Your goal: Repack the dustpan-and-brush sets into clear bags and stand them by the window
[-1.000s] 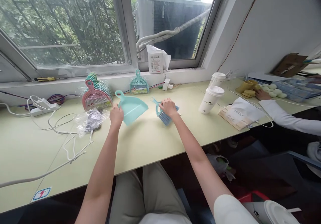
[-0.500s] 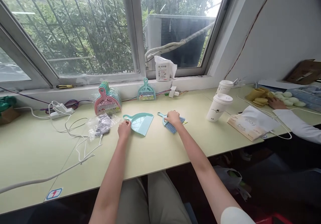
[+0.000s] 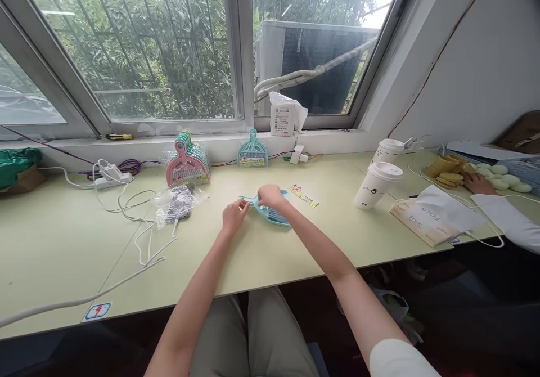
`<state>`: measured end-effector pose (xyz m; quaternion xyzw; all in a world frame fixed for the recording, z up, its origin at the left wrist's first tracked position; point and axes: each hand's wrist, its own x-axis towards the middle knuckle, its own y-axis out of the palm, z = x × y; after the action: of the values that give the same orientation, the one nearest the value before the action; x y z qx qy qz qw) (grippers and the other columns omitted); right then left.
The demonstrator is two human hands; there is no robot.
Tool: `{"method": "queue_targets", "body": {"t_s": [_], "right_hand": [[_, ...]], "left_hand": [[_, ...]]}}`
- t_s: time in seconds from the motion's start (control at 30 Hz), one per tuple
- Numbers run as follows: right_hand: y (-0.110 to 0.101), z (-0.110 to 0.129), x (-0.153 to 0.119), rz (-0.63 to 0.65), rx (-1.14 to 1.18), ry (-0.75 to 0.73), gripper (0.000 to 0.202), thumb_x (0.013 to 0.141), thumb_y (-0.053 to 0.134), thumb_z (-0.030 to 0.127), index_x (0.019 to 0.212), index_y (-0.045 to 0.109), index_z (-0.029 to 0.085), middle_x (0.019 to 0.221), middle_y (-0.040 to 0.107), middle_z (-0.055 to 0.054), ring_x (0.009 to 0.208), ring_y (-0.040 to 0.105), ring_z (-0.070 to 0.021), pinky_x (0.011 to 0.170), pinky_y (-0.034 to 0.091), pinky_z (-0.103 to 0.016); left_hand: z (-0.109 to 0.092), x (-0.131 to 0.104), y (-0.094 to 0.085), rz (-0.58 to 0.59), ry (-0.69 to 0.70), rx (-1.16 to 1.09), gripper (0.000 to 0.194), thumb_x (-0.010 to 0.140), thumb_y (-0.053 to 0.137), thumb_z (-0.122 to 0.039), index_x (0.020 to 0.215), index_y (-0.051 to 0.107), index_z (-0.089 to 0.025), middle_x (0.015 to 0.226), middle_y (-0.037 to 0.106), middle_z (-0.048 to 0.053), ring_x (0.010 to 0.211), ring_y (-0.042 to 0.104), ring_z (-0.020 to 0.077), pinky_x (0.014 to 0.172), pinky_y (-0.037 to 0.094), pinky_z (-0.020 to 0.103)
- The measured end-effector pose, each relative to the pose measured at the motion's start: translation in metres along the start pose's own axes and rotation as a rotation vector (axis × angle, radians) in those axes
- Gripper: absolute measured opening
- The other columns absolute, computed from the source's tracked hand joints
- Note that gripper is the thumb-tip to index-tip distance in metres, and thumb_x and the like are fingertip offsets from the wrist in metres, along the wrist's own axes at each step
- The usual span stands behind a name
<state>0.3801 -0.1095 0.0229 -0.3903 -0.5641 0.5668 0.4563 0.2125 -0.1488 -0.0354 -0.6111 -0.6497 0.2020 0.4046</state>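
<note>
Near the middle of the table, my left hand (image 3: 235, 218) pinches the handle end of a small light teal dustpan (image 3: 287, 195). My right hand (image 3: 271, 196) grips a hand brush (image 3: 277, 215) from above. That brush lies over the dustpan's pan, its blue bristles toward the right. Its handle is mostly covered by my right fingers, so I cannot tell whether it is fitted to the dustpan. A printed label card (image 3: 304, 196) lies flat on the table just right of the dustpan.
Left of my hands are clear plastic wrapping (image 3: 162, 202), a phone (image 3: 179, 211) and white cables. Wrapped dustpan sets (image 3: 188, 166) and one teal set (image 3: 253, 151) stand by the window. Paper cups (image 3: 377, 185), a tissue pack (image 3: 422, 219) and another person's hand (image 3: 478, 184) are right.
My right hand has carried the brush left onto the dustpan. The label card now lies uncovered on the table. My left hand has shifted to the dustpan's handle end, and the view has moved slightly.
</note>
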Motion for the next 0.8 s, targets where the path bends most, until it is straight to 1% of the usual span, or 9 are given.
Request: {"method": "queue_targets", "body": {"t_s": [0.1, 0.17, 0.3, 0.37, 0.43, 0.5, 0.6, 0.7, 0.8], "right_hand": [[0.007, 0.007, 0.0, 0.036, -0.052, -0.057, 0.015, 0.068, 0.076, 0.014, 0.082, 0.072, 0.016, 0.098, 0.07, -0.014, 0.098, 0.06, -0.0265, 0.074, 0.044, -0.03], [0.011, 0.002, -0.002, 0.01, -0.039, -0.076, 0.014, 0.069, 0.077, 0.015, 0.081, 0.072, 0.016, 0.102, 0.068, -0.014, 0.102, 0.058, -0.0273, 0.074, 0.044, -0.03], [0.013, -0.01, -0.005, -0.008, 0.005, -0.094, 0.011, 0.071, 0.078, 0.021, 0.081, 0.072, 0.02, 0.102, 0.066, -0.011, 0.102, 0.056, -0.0259, 0.075, 0.044, -0.029], [0.014, -0.012, -0.005, -0.006, 0.044, -0.145, 0.01, 0.075, 0.076, 0.027, 0.083, 0.073, 0.022, 0.103, 0.066, -0.008, 0.102, 0.056, -0.024, 0.075, 0.043, -0.028], [0.017, -0.012, -0.005, -0.019, 0.081, -0.221, 0.009, 0.078, 0.073, 0.03, 0.083, 0.073, 0.022, 0.104, 0.066, -0.007, 0.102, 0.056, -0.0219, 0.076, 0.043, -0.026], [0.023, -0.012, -0.006, -0.048, 0.108, -0.272, 0.01, 0.082, 0.07, 0.031, 0.083, 0.073, 0.021, 0.104, 0.067, -0.006, 0.102, 0.056, -0.0201, 0.078, 0.043, -0.025], [0.033, -0.01, -0.006, -0.085, 0.146, -0.258, 0.013, 0.086, 0.065, 0.032, 0.087, 0.073, 0.022, 0.102, 0.068, -0.006, 0.101, 0.057, -0.0191, 0.079, 0.043, -0.025], [0.039, -0.009, 0.0, -0.057, 0.149, -0.207, 0.012, 0.086, 0.065, 0.031, 0.09, 0.073, 0.023, 0.1, 0.07, -0.006, 0.101, 0.059, -0.0194, 0.079, 0.042, -0.025], [0.042, -0.01, 0.01, -0.011, 0.136, -0.178, 0.011, 0.083, 0.068, 0.03, 0.089, 0.073, 0.023, 0.099, 0.07, -0.006, 0.1, 0.06, -0.0203, 0.078, 0.042, -0.025]], "left_hand": [[-0.004, 0.0, -0.012, -0.2, 0.124, 0.059, 0.024, 0.09, 0.048, -0.041, 0.097, 0.064, -0.025, 0.088, 0.066, 0.004, 0.079, 0.06, 0.0196, 0.066, 0.04, 0.028], [-0.001, 0.006, -0.019, -0.222, 0.259, 0.141, 0.021, 0.087, 0.054, -0.037, 0.102, 0.063, -0.024, 0.098, 0.064, 0.007, 0.092, 0.058, 0.022, 0.071, 0.042, 0.029], [0.009, 0.021, -0.018, -0.043, 0.653, 0.372, 0.029, 0.082, 0.061, -0.02, 0.11, 0.059, -0.023, 0.119, 0.057, 0.01, 0.109, 0.052, 0.0253, 0.09, 0.04, 0.036], [0.012, 0.025, -0.012, 0.039, 0.808, 0.494, 0.027, 0.084, 0.053, -0.008, 0.108, 0.058, -0.02, 0.115, 0.059, 0.01, 0.108, 0.053, 0.024, 0.096, 0.037, 0.038], [0.014, 0.025, -0.006, 0.088, 0.904, 0.595, 0.029, 0.085, 0.043, -0.002, 0.105, 0.058, -0.017, 0.104, 0.061, 0.01, 0.102, 0.055, 0.0224, 0.097, 0.037, 0.038], [0.016, 0.022, -0.001, 0.112, 0.927, 0.648, 0.031, 0.087, 0.037, -0.001, 0.106, 0.058, -0.015, 0.099, 0.061, 0.011, 0.097, 0.056, 0.022, 0.092, 0.04, 0.036], [0.02, 0.018, 0.003, 0.138, 0.862, 0.663, 0.031, 0.089, 0.033, -0.003, 0.107, 0.057, -0.013, 0.1, 0.061, 0.013, 0.093, 0.057, 0.0219, 0.079, 0.044, 0.033], [0.019, 0.019, 0.006, 0.205, 0.78, 0.648, 0.031, 0.089, 0.033, -0.002, 0.102, 0.059, -0.013, 0.095, 0.063, 0.013, 0.09, 0.059, 0.0212, 0.073, 0.045, 0.031], [0.014, 0.021, 0.008, 0.281, 0.72, 0.624, 0.03, 0.086, 0.036, 0.0, 0.1, 0.061, -0.012, 0.094, 0.064, 0.013, 0.089, 0.061, 0.0215, 0.073, 0.046, 0.031]]}}
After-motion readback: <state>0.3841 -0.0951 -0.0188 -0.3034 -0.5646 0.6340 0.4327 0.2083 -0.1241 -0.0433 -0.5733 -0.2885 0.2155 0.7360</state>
